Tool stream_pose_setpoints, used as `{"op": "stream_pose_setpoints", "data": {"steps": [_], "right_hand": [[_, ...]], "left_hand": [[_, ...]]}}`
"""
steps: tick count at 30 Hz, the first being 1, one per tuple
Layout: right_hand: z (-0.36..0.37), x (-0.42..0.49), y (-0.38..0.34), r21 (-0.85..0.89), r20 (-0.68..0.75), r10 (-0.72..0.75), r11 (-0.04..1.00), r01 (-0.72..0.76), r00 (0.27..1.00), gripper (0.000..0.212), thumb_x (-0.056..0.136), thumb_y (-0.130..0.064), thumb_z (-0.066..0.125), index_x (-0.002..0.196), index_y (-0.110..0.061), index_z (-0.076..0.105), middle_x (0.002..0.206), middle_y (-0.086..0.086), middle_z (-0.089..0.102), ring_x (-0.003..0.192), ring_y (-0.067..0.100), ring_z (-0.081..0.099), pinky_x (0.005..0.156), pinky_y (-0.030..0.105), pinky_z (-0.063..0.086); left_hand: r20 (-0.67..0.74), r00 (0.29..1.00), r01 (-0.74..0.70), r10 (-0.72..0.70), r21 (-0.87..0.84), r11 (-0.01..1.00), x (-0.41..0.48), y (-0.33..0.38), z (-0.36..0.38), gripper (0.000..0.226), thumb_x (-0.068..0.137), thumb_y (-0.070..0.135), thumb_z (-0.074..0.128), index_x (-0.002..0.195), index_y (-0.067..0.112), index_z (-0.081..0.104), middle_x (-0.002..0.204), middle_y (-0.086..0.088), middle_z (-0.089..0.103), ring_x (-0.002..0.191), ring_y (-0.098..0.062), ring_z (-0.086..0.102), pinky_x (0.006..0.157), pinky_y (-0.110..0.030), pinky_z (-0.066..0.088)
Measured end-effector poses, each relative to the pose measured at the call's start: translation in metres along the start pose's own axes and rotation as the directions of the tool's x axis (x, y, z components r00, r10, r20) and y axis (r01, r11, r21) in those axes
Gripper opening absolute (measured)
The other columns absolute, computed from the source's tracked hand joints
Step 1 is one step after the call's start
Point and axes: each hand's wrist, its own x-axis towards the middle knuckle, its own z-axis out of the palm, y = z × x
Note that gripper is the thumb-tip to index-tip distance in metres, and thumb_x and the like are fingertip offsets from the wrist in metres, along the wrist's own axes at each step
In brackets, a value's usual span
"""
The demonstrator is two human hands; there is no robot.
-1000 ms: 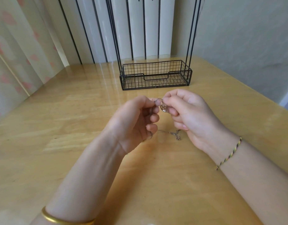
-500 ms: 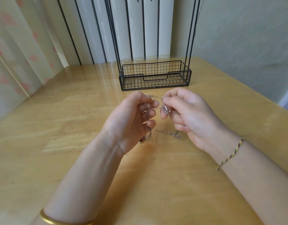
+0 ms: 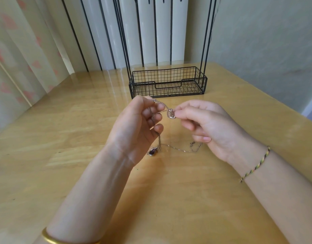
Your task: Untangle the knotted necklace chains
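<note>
Chains under inspection: the necklace chains are fine, silver-coloured links, partly lifted between both hands above the middle of the desk and partly lying on its surface.

Left hand: fingers curled, thumb and forefinger pinching a strand at its upper end. From that pinch one strand crosses to the right hand; another drops past the curled fingers to the desk.

Right hand: thumb and forefinger pinching at a small, rounded clear pendant with a metal rim, which hangs on the raised strand. The remaining fingers are loosely bent below.

On the desk, a teardrop purple pendant in a metal setting lies just below the left hand. A slack loop of chain runs from it to the right and ends in a small bunched section near the right hand's little finger. Whether a knot sits there cannot be told.

Desk surface: pale wood, visible grain, glossy finish with reflections.

Behind the hands and well apart from them stands a black wire basket, rectangular, square mesh, with thin upright rods rising from it.

Left forearm bears a smooth gold bangle; right wrist a thin braided bracelet
</note>
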Motion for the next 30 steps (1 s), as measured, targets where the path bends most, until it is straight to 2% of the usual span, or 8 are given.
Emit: {"op": "stream_pose_setpoints", "data": {"steps": [4, 6, 8, 13, 17, 21, 26, 30], "right_hand": [[-0.003, 0.003, 0.002, -0.110, -0.063, -0.021, 0.994, 0.014, 0.998, 0.012, 0.084, -0.017, 0.064, 0.072, -0.021, 0.064, 0.057, -0.007, 0.044, 0.035, 0.001, 0.037, 0.036, 0.011, 0.026], [-0.005, 0.005, 0.003, -0.139, -0.106, -0.047, 0.990, 0.032, 0.993, 0.013, 0.083, -0.017, 0.064, 0.071, -0.021, 0.065, 0.058, -0.009, 0.048, 0.039, 0.000, 0.041, 0.042, 0.015, 0.029], [-0.005, 0.006, 0.003, -0.144, -0.130, -0.084, 0.987, 0.065, 0.988, 0.013, 0.083, -0.013, 0.064, 0.072, -0.019, 0.065, 0.057, -0.009, 0.050, 0.040, 0.000, 0.042, 0.045, 0.018, 0.030], [-0.010, 0.008, 0.003, -0.243, -0.157, -0.155, 0.963, 0.113, 0.975, 0.012, 0.082, -0.005, 0.064, 0.075, -0.016, 0.065, 0.062, -0.003, 0.053, 0.039, -0.001, 0.041, 0.040, 0.009, 0.029], [-0.023, 0.015, 0.007, -0.501, -0.235, -0.234, 0.861, 0.088, 0.943, 0.015, 0.080, -0.008, 0.066, 0.072, -0.020, 0.064, 0.062, -0.006, 0.052, 0.048, 0.004, 0.043, 0.047, 0.018, 0.030], [-0.034, 0.017, 0.010, -0.591, -0.285, -0.218, 0.807, 0.008, 0.933, 0.014, 0.083, -0.010, 0.064, 0.073, -0.019, 0.062, 0.061, -0.006, 0.052, 0.047, 0.014, 0.054, 0.044, 0.023, 0.036], [-0.036, 0.018, 0.017, -0.656, -0.295, -0.126, 0.747, -0.105, 0.947, 0.017, 0.084, -0.010, 0.062, 0.071, -0.021, 0.061, 0.067, -0.005, 0.060, 0.052, 0.019, 0.064, 0.063, 0.041, 0.055], [-0.031, 0.015, 0.012, -0.619, -0.205, -0.065, 0.781, -0.078, 0.977, 0.025, 0.084, 0.000, 0.055, 0.074, -0.021, 0.063, 0.073, -0.001, 0.062, 0.065, 0.018, 0.062, 0.066, 0.032, 0.050]], "left_hand": [[-0.011, 1.000, -0.015, 0.015, 0.013, 1.000, 0.000, 0.000, -0.001, 0.015, 0.087, 0.010, 0.041, 0.077, 0.019, 0.048, 0.070, 0.000, 0.061, 0.056, -0.010, 0.043, 0.045, -0.017, 0.035], [-0.020, 1.000, -0.022, 0.022, 0.017, 1.000, 0.000, 0.000, -0.001, 0.013, 0.086, 0.010, 0.041, 0.079, 0.019, 0.047, 0.071, -0.001, 0.064, 0.056, -0.010, 0.045, 0.045, -0.017, 0.035], [-0.022, 0.999, -0.031, 0.031, 0.021, 0.999, 0.001, 0.000, -0.001, 0.013, 0.086, 0.009, 0.041, 0.080, 0.019, 0.046, 0.073, -0.001, 0.067, 0.057, -0.010, 0.046, 0.045, -0.018, 0.035], [-0.030, 0.998, -0.061, 0.063, 0.042, 0.997, 0.001, 0.000, -0.002, 0.015, 0.086, 0.008, 0.040, 0.078, 0.019, 0.045, 0.079, -0.002, 0.072, 0.058, -0.009, 0.049, 0.047, -0.018, 0.036], [-0.050, 0.994, -0.098, 0.102, 0.066, 0.993, 0.002, 0.000, -0.003, 0.018, 0.085, 0.007, 0.039, 0.072, 0.020, 0.043, 0.085, -0.002, 0.074, 0.062, -0.009, 0.051, 0.048, -0.019, 0.037], [-0.096, 0.988, -0.113, 0.117, 0.048, 0.992, 0.002, 0.002, -0.005, 0.017, 0.086, 0.009, 0.040, 0.073, 0.019, 0.045, 0.096, -0.002, 0.075, 0.063, -0.008, 0.053, 0.051, -0.018, 0.038], [-0.186, 0.976, -0.117, 0.114, -0.001, 0.993, 0.004, 0.002, -0.008, 0.019, 0.090, 0.012, 0.045, 0.074, 0.017, 0.053, 0.074, 0.004, 0.064, 0.061, -0.009, 0.056, 0.052, -0.020, 0.041], [-0.168, 0.977, -0.124, 0.128, 0.031, 0.992, 0.003, 0.002, -0.008, 0.016, 0.090, 0.013, 0.050, 0.076, 0.018, 0.053, 0.062, 0.006, 0.058, 0.056, -0.007, 0.050, 0.051, -0.019, 0.039]]}}
